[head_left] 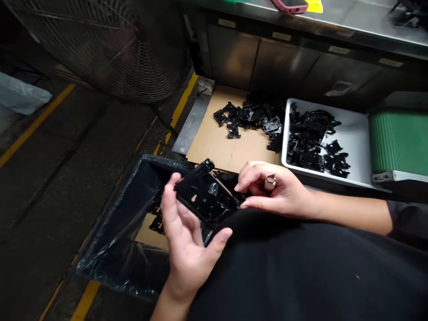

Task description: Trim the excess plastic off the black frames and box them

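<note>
My left hand (185,245) cradles a glossy black moulded plastic part (203,196) from below, with the thumb up along its left edge. My right hand (277,191) pinches the part's right corner between thumb and fingertips. A metal ring (270,182) sits on a finger of that hand. Below both hands is a bin with a black plastic liner (133,209), holding cardboard and a few black pieces (157,224). The hands hide much of the bin's inside.
Loose black parts (249,118) lie on a cardboard sheet (214,138). A white tray (359,133) holding more stands to the right, beside a green ribbed belt (397,142). A caged fan (133,49) stands upper left. A pink phone (289,4) lies on a steel bench (347,18).
</note>
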Demonstrator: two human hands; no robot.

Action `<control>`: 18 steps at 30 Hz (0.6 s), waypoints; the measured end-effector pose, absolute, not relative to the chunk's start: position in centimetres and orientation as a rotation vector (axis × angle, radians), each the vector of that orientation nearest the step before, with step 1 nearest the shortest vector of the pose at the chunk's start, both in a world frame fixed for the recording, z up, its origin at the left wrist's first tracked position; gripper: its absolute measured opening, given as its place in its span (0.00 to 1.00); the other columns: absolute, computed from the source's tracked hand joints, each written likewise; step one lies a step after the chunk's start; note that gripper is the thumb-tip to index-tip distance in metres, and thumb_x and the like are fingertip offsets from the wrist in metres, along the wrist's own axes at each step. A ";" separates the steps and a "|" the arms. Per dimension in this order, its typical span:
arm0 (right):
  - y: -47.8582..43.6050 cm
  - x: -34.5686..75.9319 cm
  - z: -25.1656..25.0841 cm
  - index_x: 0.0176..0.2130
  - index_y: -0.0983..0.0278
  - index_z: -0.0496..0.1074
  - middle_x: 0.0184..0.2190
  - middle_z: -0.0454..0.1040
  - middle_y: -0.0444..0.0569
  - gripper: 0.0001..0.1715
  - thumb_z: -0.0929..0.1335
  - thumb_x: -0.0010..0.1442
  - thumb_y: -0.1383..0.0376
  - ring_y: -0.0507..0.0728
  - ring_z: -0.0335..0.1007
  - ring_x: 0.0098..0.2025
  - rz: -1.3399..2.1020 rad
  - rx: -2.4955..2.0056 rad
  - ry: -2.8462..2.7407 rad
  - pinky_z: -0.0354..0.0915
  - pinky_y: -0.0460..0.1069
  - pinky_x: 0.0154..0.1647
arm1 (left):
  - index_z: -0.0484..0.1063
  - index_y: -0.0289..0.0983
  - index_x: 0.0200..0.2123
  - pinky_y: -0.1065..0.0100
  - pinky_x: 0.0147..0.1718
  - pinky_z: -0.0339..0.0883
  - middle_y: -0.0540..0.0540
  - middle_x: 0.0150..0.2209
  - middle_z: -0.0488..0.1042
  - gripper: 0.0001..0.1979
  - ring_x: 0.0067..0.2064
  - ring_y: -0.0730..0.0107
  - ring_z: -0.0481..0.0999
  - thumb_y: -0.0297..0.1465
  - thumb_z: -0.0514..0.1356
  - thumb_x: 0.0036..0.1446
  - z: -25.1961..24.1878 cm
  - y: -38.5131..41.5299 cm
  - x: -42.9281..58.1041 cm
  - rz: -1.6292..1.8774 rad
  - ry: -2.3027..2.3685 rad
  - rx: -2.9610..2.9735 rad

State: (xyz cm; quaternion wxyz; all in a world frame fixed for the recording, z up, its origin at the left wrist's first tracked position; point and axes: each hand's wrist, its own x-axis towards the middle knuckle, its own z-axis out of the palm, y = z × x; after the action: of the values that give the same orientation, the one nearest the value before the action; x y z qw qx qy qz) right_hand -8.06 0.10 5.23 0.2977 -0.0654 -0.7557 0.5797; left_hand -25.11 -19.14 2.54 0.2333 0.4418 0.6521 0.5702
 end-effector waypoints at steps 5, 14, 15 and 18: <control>-1.9 -12.2 2.0 0.54 0.65 0.79 0.46 0.80 0.54 0.10 0.74 0.73 0.68 0.54 0.79 0.48 1.423 0.024 -2.318 0.76 0.48 0.48 | 0.51 0.64 0.79 0.51 0.68 0.74 0.44 0.73 0.70 0.53 0.70 0.50 0.76 0.54 0.74 0.57 -1.5 -21.3 -25.2 1.704 1.433 0.341; -10.3 -19.5 -9.3 0.57 0.64 0.77 0.50 0.79 0.55 0.15 0.72 0.73 0.64 0.58 0.82 0.49 1.833 -0.165 -2.801 0.78 0.50 0.51 | 0.74 0.37 0.64 0.43 0.60 0.77 0.36 0.63 0.77 0.25 0.61 0.49 0.80 0.44 0.66 0.71 -20.6 -29.5 -31.5 1.493 1.881 -0.301; -10.9 -19.6 -10.4 0.57 0.63 0.77 0.49 0.80 0.54 0.15 0.72 0.73 0.63 0.57 0.82 0.47 1.924 -0.259 -2.824 0.78 0.50 0.51 | 0.74 0.37 0.64 0.43 0.60 0.77 0.36 0.63 0.77 0.24 0.61 0.50 0.80 0.43 0.66 0.71 -23.1 -30.9 -33.8 1.437 1.988 -0.343; -12.0 -19.6 -13.5 0.55 0.62 0.79 0.48 0.81 0.53 0.13 0.71 0.73 0.62 0.58 0.83 0.48 2.138 -0.571 -2.880 0.78 0.51 0.52 | 0.73 0.38 0.65 0.41 0.62 0.75 0.36 0.66 0.74 0.24 0.64 0.48 0.77 0.40 0.67 0.71 -30.0 -35.0 -42.0 1.250 2.289 -0.406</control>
State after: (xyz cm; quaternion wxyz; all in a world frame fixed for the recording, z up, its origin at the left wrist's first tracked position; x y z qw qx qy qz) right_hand -19.58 -12.03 -13.49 -0.2426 -0.1526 -0.7692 0.5710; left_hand -41.95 -35.03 -29.95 0.2484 -0.1490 0.8400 0.4588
